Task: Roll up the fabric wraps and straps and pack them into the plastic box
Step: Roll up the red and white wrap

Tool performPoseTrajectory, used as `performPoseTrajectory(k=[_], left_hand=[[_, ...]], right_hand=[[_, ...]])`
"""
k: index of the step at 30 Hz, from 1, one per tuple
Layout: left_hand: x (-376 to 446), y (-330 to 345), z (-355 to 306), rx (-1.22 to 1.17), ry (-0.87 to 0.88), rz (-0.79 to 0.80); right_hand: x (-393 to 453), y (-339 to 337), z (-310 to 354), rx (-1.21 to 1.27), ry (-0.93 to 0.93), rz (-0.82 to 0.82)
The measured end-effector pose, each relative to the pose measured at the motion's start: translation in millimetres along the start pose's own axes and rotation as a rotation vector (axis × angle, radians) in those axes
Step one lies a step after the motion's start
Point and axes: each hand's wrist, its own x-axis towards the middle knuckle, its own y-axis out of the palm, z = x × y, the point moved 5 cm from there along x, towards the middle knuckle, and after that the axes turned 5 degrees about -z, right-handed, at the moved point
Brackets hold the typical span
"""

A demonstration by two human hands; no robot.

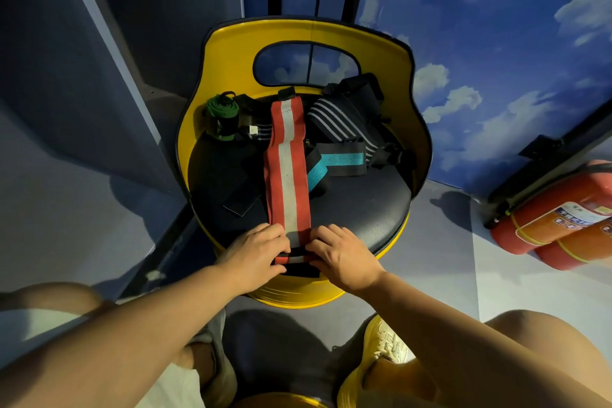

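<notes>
**Both hands at the near end of the red and white wrap**

While the seat held a heap of loose fabric, a rolled green strap (221,116) lay at its far left, against the yellow chair (231,53) back. The left hand (255,253) rested on the near end of the red and white wrap (287,162), its fingers (276,243) curled down over the wrap's left edge, pinching it. The wrap ran flat from the seat's front edge away toward the chair back. The right hand (341,258) gripped the same end from the other side, fingers bent over the black tab there. Further right lay a black and teal wrap (337,161) and a black wrap with grey stripes (334,119), overlapping. Two red fire extinguishers (556,219) lay on the floor at far right.
</notes>
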Motion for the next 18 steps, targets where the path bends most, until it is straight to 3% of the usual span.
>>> performPoseTrajectory(k=[14,18], left_hand=[[11,-7,14,-0.216,-0.254,-0.146],[13,-11,10,-0.126,-0.235,-0.207]], right_hand=[[18,6,-15,0.215,0.372,0.008],[20,4,-14,0.154,0.366,-0.027]])
